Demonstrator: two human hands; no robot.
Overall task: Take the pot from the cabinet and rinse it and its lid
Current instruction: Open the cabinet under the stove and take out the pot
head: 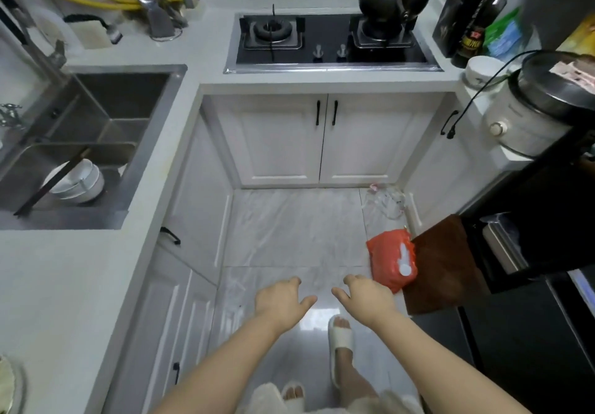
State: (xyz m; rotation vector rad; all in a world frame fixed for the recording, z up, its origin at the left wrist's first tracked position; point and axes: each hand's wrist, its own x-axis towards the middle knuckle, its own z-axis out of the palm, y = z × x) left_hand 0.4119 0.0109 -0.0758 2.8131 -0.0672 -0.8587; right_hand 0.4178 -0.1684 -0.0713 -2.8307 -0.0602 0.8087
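No pot for rinsing is in view; by the task it sits behind closed doors, likely the double cabinet (322,143) at centre frame under the stove (328,39), though I cannot tell which cabinet. Both hands hover low in the frame over the floor, empty: left hand (280,301) and right hand (367,297), fingers loosely spread. Best to crouch, pull one black handle (335,112), and open it fully. The sink (80,143) waits at left.

The dark bottle (476,31) carries a label, too blurred to read.
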